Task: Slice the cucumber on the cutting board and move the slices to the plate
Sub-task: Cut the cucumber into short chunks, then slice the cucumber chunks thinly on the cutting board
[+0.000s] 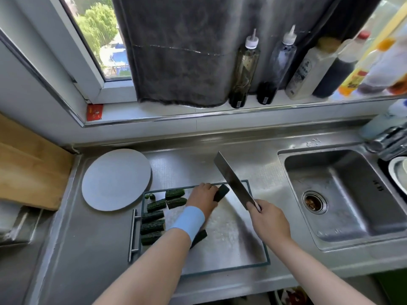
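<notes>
A steel cutting board (231, 236) with a dark rim lies on the counter. Several dark green cucumber pieces (152, 225) lie along its left side, and a tiny end bit (152, 196) sits at the far left corner. My left hand (203, 198), with a blue wristband, presses a cucumber piece (221, 193) down at the board's far edge. My right hand (269, 221) grips the handle of a cleaver (233, 180), whose blade rises tilted just right of that piece. Another piece (199, 237) pokes out from under my left forearm. The round white plate (116, 179) sits empty, far left of the board.
A steel sink (343, 194) lies to the right, with a faucet (387, 142) and dishes at its far right. Bottles (244, 67) line the windowsill behind. A wooden board (28, 168) leans at the left. The board's handle (133, 235) sticks out on its left.
</notes>
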Demonstrator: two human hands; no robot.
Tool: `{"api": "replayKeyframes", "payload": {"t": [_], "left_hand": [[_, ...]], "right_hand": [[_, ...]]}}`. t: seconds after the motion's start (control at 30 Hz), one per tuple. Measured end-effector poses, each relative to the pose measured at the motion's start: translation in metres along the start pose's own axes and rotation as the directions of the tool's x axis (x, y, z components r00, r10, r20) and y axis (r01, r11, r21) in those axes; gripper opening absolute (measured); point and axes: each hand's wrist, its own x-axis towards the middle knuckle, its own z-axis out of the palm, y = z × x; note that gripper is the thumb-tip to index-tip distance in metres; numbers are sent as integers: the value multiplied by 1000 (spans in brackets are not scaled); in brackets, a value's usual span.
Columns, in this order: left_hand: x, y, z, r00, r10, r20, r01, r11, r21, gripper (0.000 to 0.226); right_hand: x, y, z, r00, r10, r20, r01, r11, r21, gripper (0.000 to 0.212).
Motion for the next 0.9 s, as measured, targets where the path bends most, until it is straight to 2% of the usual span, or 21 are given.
{"api": "replayKeyframes", "payload": {"t": [0.1, 0.3, 0.5, 0.6, 0.67, 0.73, 0.8, 0.83, 0.9], "left_hand": [[-22, -12, 6, 997, 4, -81, -5, 1000, -3, 37], [-87, -66, 15, 981, 49, -186, -33, 996, 85, 39], [-111, -89, 8, 951, -180, -252, 200, 978, 57, 36], [-120, -89, 7, 935, -211, -285, 221, 975, 3, 31], [-127, -82, 10, 930, -160, -331, 146, 987, -65, 26], [-134, -69, 16, 958, -45, -283, 6, 991, -136, 28], [-137, -56, 25, 987, 61, -147, -81, 988, -134, 38], [-138, -50, 30, 994, 79, -82, -89, 988, -124, 39], [-136, -38, 38, 999, 27, -25, -30, 987, -155, 34]], "right_hand": [[-4, 1, 3, 1000, -1, -4, 1, 1000, -3, 34], [-8, -13, 18, 998, -31, 47, 32, 999, -19, 33], [-12, -37, 32, 989, -108, 103, 112, 993, -29, 37], [-13, -41, 35, 981, -148, 127, 153, 988, -33, 38], [-15, -41, 35, 978, -152, 140, 158, 987, -37, 37], [-18, -39, 35, 978, -148, 148, 156, 987, -42, 35], [-21, -36, 33, 978, -139, 153, 149, 987, -57, 36], [-22, -34, 32, 979, -133, 156, 144, 988, -63, 37], [-25, -27, 30, 979, -120, 165, 133, 988, -75, 36]]}}
